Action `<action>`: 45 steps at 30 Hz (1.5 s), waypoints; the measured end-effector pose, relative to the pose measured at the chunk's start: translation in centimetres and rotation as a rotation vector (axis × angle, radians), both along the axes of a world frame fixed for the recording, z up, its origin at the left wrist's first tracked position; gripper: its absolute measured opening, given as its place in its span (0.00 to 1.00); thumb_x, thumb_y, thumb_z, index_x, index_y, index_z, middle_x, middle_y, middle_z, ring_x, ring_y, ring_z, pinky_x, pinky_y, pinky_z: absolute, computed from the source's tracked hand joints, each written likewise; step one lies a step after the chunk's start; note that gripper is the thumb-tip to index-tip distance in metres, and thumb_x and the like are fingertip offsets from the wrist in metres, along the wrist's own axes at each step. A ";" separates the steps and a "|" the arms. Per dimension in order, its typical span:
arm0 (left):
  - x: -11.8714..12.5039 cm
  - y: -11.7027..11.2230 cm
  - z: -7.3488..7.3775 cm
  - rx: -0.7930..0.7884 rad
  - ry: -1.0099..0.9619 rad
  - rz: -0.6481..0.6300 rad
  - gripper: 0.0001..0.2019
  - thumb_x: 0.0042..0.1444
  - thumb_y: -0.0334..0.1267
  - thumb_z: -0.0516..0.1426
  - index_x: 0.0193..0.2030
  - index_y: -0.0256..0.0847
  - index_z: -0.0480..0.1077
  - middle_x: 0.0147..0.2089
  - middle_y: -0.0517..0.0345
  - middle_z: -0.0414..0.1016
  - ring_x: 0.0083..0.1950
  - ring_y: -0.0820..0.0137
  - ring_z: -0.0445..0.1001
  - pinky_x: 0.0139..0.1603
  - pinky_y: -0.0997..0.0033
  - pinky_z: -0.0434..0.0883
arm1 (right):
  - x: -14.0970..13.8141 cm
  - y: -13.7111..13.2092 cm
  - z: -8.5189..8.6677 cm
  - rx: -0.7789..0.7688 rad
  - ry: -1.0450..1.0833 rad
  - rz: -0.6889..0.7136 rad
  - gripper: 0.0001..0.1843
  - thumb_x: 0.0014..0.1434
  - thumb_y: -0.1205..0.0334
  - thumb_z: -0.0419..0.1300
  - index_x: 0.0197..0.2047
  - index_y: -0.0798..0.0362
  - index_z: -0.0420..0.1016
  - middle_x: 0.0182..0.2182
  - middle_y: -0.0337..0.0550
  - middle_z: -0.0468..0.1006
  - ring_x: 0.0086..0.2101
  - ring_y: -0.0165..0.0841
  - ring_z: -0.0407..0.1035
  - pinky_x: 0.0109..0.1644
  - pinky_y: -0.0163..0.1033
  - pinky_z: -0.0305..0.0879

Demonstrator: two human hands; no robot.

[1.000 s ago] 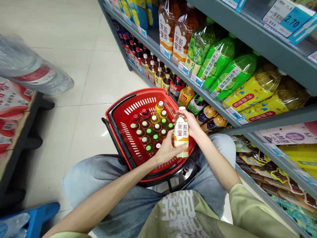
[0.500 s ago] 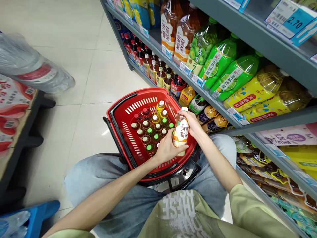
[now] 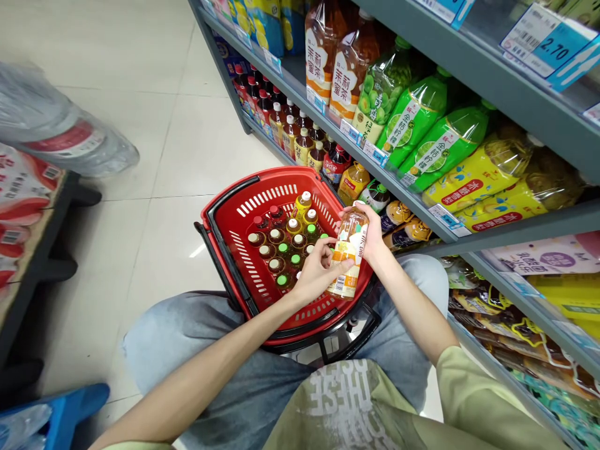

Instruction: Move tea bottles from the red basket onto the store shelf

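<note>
A bottle of jasmine tea (image 3: pixel 349 247) with a white cap and an orange-and-white label is tilted above the basket's near right side. My right hand (image 3: pixel 369 231) wraps round its upper part from the right. On the bottle's left side is my left hand (image 3: pixel 319 269), fingers curled, the thumb laid across the lower label. Underneath stands a red shopping basket (image 3: pixel 240 275) with black handles, set between my knees. Inside it, several small bottles (image 3: pixel 282 264) with green, white and red caps stand upright in rows; my left hand and the held bottle hide some of them.
Shelves (image 3: pixel 398 169) on the right hold large green tea bottles (image 3: pixel 434 153), yellow bottles and price tags. Small dark bottles (image 3: pixel 276 119) line the lower shelf. At left are wrapped water bottles (image 3: pixel 75 137), a black pallet (image 3: pixel 60 237) and a blue stand (image 3: pixel 75 406).
The bottle has turned about its length, so its back label with the barcode now faces me. My left fingers have loosened and shifted; both hands stay at the bottle.
</note>
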State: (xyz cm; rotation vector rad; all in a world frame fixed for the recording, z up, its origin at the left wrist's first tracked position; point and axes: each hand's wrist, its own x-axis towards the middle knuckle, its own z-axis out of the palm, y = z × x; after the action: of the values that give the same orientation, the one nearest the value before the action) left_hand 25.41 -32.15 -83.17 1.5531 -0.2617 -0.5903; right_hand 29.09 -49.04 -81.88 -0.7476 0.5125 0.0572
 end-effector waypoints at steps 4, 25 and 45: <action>-0.5 -0.2 -0.5 -0.031 0.178 -0.171 0.28 0.54 0.56 0.64 0.53 0.38 0.69 0.46 0.52 0.78 0.46 0.63 0.76 0.48 0.63 0.73 | -0.3 0.0 -0.1 -0.017 -0.073 -0.023 0.13 0.53 0.52 0.61 0.34 0.54 0.75 0.27 0.41 0.79 0.24 0.33 0.74 0.29 0.39 0.76; -0.4 0.3 0.2 -0.153 0.356 -0.229 0.21 0.55 0.51 0.65 0.48 0.38 0.75 0.42 0.53 0.82 0.39 0.64 0.79 0.40 0.65 0.74 | 0.4 1.4 -0.4 -0.092 -0.075 -0.044 0.13 0.54 0.52 0.60 0.36 0.53 0.75 0.29 0.40 0.80 0.25 0.34 0.74 0.31 0.42 0.77; 1.7 0.5 0.6 0.374 -0.187 -0.161 0.31 0.45 0.37 0.64 0.58 0.40 0.63 0.46 0.49 0.77 0.46 0.52 0.77 0.49 0.54 0.72 | 0.4 1.1 0.2 -0.015 0.072 -0.275 0.08 0.50 0.60 0.66 0.32 0.51 0.72 0.25 0.35 0.79 0.26 0.34 0.75 0.30 0.38 0.74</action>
State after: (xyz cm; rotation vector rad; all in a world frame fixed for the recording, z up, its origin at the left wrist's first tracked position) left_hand 27.06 -31.62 -82.53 1.9659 -0.4406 -0.6458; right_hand 29.48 -47.93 -81.68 -0.6863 0.6814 -0.1762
